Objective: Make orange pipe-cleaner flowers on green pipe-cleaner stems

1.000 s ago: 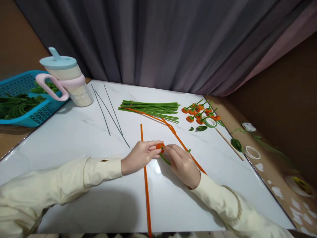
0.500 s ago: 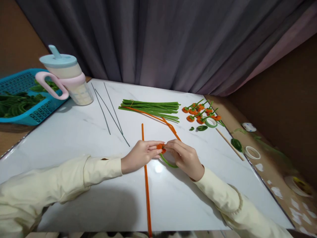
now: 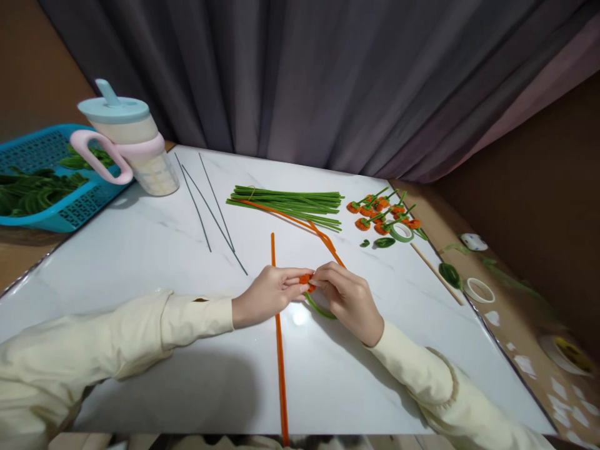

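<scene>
Between my two hands is a small orange pipe-cleaner flower (image 3: pixel 307 282) with a curved green pipe-cleaner stem (image 3: pixel 320 309) hanging below it. My left hand (image 3: pixel 270 294) pinches the flower from the left, thumb below and fingers above. My right hand (image 3: pixel 349 294) closes its fingertips on the flower's right side, partly hiding it. Beneath my left hand an orange pipe cleaner (image 3: pixel 281 369) runs toward the table's front edge. Other orange pipe cleaners (image 3: pixel 323 236) reach from the green bundle to behind my right hand.
Behind my hands lies a bundle of green pipe cleaners (image 3: pixel 290 199). Several orange flowers (image 3: pixel 368 210) and a green tape roll (image 3: pixel 402 232) are at the right. Thin dark wires (image 3: pixel 209 212), a lidded cup (image 3: pixel 157 172) and a blue basket (image 3: pixel 70 215) stand left. A wooden stick (image 3: pixel 435 274) lies right.
The camera view has shifted slightly. My right fingertips have moved a little on the orange flower; both hands still hold it.
</scene>
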`<state>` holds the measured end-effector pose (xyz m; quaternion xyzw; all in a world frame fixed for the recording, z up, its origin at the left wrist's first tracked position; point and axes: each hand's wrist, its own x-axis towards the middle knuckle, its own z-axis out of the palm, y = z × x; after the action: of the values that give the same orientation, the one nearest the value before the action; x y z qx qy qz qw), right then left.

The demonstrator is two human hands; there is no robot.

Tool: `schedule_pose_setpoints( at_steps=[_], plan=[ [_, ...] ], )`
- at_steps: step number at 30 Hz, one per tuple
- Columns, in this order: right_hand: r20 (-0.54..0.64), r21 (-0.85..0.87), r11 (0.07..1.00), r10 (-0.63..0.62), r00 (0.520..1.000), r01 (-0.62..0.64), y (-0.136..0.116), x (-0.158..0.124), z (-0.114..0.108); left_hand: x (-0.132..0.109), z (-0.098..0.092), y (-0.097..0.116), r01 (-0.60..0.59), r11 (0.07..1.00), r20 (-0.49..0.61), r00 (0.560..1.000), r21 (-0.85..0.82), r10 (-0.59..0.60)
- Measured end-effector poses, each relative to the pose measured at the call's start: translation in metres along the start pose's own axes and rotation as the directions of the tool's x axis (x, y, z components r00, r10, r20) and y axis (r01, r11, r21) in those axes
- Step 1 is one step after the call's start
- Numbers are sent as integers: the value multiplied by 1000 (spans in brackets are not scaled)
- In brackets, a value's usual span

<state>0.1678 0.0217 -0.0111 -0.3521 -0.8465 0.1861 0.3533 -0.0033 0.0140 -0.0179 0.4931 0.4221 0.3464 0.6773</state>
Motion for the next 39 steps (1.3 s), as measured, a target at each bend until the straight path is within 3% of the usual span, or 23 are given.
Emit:
schedule_pose_setpoints(
  at_steps=[8, 12, 18, 25, 32, 36, 39],
  plan=[
    [75, -92, 993, -61, 995, 68, 3, 2, -3, 2, -3, -1, -9, 1000, 43, 999, -11, 9],
    [53, 8, 999, 37, 998, -38, 2, 5, -12, 1, -2, 3, 15, 1000, 60, 998, -20, -14],
    [114, 131, 979, 144, 983, -158, 1, 8, -19, 1, -5, 7, 26, 1000, 99, 995, 8, -26],
    [73, 114, 988, 94, 993, -101, 1, 7, -20, 9, -13, 12, 201, 955, 204, 966, -218, -157],
    [14, 142, 986, -85, 996, 82, -2, 5, -22, 14, -17, 9, 226, 943, 326, 935, -245, -139],
    [10, 130, 986, -105, 994, 103, -3, 5, -22, 14, -16, 9, 245, 925, 289, 944, -290, -159],
    [-2, 128, 992, -15, 1000, 15, -3, 5, -21, 15, -14, 10, 262, 904, 246, 952, -338, -184]
  ],
)
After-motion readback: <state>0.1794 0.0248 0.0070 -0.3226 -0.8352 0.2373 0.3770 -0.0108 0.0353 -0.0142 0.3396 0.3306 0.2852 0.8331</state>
